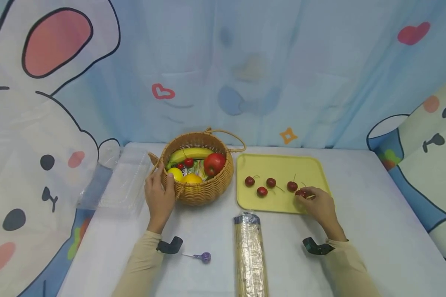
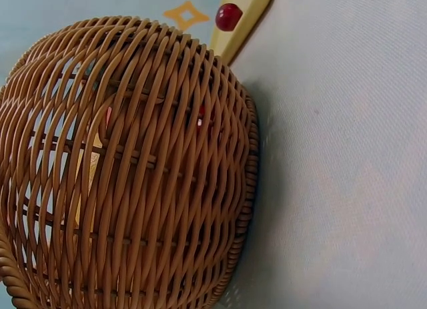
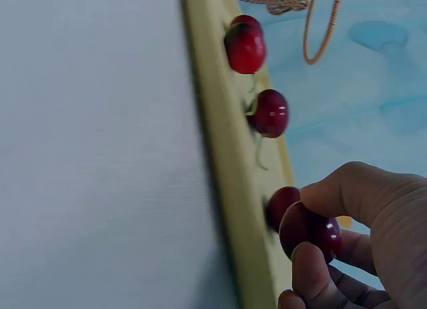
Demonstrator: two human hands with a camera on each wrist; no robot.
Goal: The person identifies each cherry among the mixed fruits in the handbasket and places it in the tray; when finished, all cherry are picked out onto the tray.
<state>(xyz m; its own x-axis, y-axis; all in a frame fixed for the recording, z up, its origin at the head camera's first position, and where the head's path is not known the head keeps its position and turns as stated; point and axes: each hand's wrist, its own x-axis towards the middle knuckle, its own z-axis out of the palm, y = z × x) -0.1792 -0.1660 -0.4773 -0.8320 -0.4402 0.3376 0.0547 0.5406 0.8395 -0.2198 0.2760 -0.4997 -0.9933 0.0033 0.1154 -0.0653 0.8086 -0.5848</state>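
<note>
Pick-up, I'd say: R grip (image 1: pixel 319 206) pinching round red cherry (image 3: pixel 308 230) over yellow oblong tray (image 1: pixel 252 166); L grip (image 1: pixel 160 204) unclear; lift prob. next.

Down in the basket (image 1: pixel 208 192), fruit (image 1: pixel 214 164) partly covers what may be a packet (image 1: pixel 200 168), its print too small for me to read. The fingers of the right hand (image 1: pixel 321 207) hide part of the cherry (image 3: pixel 310 230) they pinch. The golden bundle (image 1: pixel 250 255) runs off the head view's bottom edge, and from the right wrist the near rim of the yellow tray (image 3: pixel 223 149) goes blurry.
</note>
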